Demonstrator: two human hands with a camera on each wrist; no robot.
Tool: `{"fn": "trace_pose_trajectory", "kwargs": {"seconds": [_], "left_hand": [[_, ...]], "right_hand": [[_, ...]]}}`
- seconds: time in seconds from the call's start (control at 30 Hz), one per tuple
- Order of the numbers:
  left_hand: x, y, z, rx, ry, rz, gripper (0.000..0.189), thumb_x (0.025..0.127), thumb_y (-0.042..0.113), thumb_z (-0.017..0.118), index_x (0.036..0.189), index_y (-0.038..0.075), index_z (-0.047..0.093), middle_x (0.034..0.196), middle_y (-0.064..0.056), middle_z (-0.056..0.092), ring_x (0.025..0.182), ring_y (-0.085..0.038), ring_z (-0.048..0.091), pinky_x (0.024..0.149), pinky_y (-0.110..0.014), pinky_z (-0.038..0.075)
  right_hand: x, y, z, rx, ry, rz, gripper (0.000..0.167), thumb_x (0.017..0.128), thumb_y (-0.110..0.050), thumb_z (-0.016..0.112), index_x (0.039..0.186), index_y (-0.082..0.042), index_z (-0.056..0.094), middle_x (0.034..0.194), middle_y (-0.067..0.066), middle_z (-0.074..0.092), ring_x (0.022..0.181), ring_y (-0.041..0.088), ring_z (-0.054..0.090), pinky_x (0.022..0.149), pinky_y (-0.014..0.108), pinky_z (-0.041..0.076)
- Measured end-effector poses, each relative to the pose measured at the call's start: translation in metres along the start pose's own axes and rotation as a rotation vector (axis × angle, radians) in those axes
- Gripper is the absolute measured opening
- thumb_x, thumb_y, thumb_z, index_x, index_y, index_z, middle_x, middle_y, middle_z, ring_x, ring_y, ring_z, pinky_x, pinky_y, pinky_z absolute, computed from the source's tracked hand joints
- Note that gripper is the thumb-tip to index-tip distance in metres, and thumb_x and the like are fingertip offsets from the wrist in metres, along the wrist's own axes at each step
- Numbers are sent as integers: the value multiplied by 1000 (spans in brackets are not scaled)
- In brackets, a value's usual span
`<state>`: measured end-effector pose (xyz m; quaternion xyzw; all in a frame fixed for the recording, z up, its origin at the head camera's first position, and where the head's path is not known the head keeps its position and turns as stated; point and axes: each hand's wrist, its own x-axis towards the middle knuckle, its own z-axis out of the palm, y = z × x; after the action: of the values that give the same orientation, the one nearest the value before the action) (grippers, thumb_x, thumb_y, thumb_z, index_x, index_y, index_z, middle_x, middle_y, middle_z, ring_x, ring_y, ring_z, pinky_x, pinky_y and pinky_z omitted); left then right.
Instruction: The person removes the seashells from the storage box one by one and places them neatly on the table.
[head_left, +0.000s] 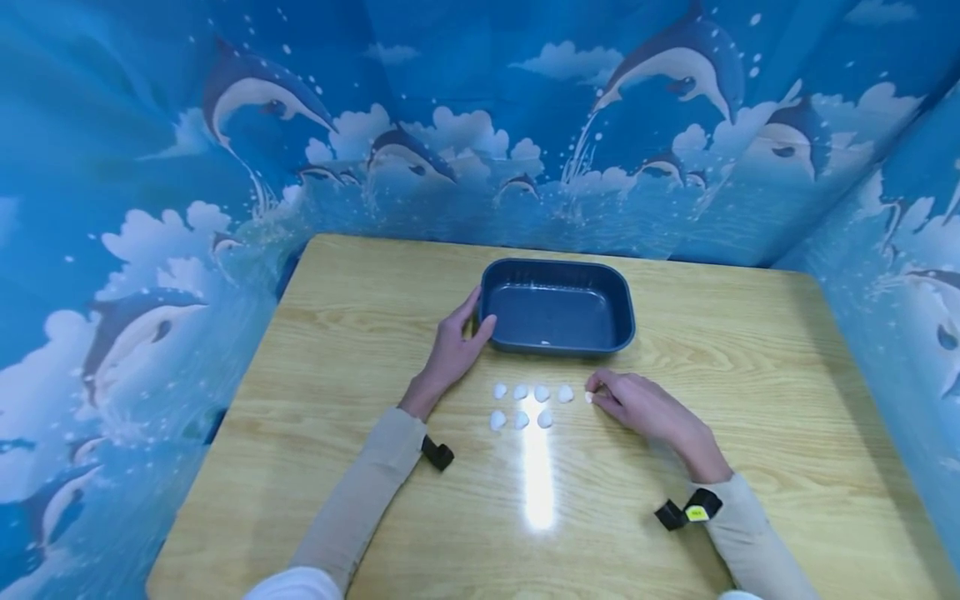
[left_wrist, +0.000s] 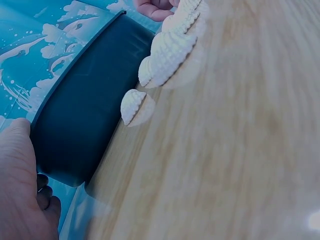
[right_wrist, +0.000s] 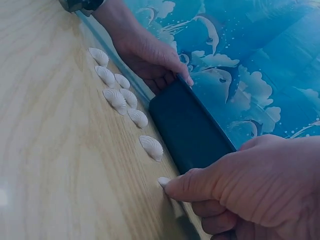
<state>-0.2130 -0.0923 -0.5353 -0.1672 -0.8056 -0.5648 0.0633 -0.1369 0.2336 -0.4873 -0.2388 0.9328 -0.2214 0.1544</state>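
Note:
A dark blue rectangular basin (head_left: 557, 346) stands on the wooden table. My left hand (head_left: 454, 346) grips its left end, thumb at the rim and fingers along the outer wall; the right wrist view shows these fingers curled below the rim. In front of the basin lie white ribbed seashells (right_wrist: 151, 148) in two rows. At the right end of the back row my right hand (head_left: 645, 404) pinches a small white seashell (right_wrist: 163, 182) between thumb and fingers, close to the tabletop. Most of that shell is hidden by the fingertips.
The wooden table (head_left: 360, 333) reaches back to a blue curtain (head_left: 450, 208) printed with dolphins, which also hangs at both sides. A bright light reflection lies on the table in front of the shells. Each wrist wears a small black camera (head_left: 437, 452).

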Motion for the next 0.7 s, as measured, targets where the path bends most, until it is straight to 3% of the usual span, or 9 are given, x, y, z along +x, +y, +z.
{"fn": "trace_pose_trajectory", "kwargs": {"seconds": [0.13,0.23,0.37,0.5,0.7], "left_hand": [[1,0,0,6,0,-10,69,109,37,57,162,2,31,167,-18,33,155,-19,31,127,-37,30],[1,1,-1,11,-1,-16,70,109,38,57,162,1,31,167,-18,33,155,-19,31,127,-37,30],[1,1,-1,16,-3,-21,71,109,40,56,162,1,31,167,-18,33,155,-18,31,127,-37,30],[1,0,-1,15,2,-20,70,109,39,56,162,1,31,167,-17,34,155,-18,31,127,-36,30],[1,0,2,14,4,-6,68,109,37,57,162,2,32,167,-17,35,154,-21,33,126,-38,31]], "right_hand": [[-2,-4,-8,44,7,-14,19,104,-10,63,122,-6,67,85,-2,66,69,6,51,61,27,49],[-2,-10,-20,99,31,-56,19,104,-9,63,121,-3,67,69,-6,50,58,5,41,51,24,38],[5,-17,-41,128,90,-128,16,104,-7,64,117,0,69,66,-9,42,56,5,38,50,23,34],[24,-23,-62,100,107,-124,16,105,-12,63,116,-2,70,64,-5,44,54,9,38,50,26,34],[62,-21,-81,-47,50,-73,17,102,-12,69,116,-3,72,68,-1,57,58,14,48,54,30,43]]}}
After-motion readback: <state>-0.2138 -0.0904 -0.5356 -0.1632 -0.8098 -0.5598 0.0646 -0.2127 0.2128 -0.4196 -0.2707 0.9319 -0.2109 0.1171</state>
